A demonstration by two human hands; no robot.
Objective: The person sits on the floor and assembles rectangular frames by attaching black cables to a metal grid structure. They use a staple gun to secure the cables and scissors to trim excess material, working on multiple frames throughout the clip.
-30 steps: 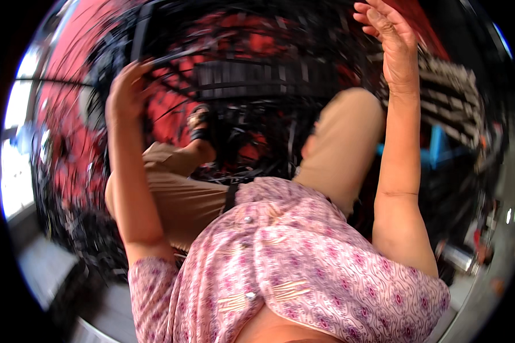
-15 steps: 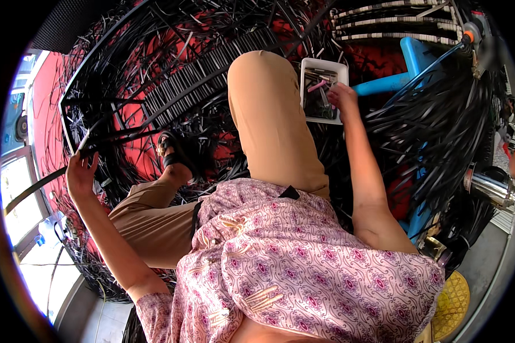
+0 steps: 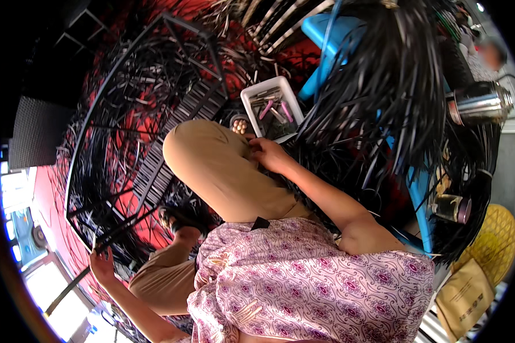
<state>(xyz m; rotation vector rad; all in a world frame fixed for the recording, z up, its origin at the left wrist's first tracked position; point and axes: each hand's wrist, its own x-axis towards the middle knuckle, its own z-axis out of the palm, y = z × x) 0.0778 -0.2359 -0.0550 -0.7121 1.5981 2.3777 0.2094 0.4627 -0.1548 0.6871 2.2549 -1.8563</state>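
At the lower left, my left hand (image 3: 102,267) pinches a slim pale thing (image 3: 94,240) beside a dark bar of the black frame (image 3: 76,163). Its exact kind is too small to make out. My right hand (image 3: 270,155) is beside my raised knee, just below the white plastic bin (image 3: 248,108). Its fingers are curled in, and whatever they may hold is hidden. Inside the bin lie pink-handled tools (image 3: 286,112) and several small metal pieces. Black flat strips are woven in a band (image 3: 197,106) across part of the frame.
Loose black strips (image 3: 120,123) cover the red floor around my feet. To the right, a thick bundle of black strips (image 3: 377,86) hangs by a blue stool (image 3: 332,34). Beyond it are a steel flask (image 3: 480,103), a jar (image 3: 452,208), a yellow woven seat (image 3: 495,234) and a brown bag (image 3: 466,300).
My right hand has left the bin and come to my knee. My view has turned, shifting the frame and bin in the picture. My left hand remains by the frame with the pale thing.
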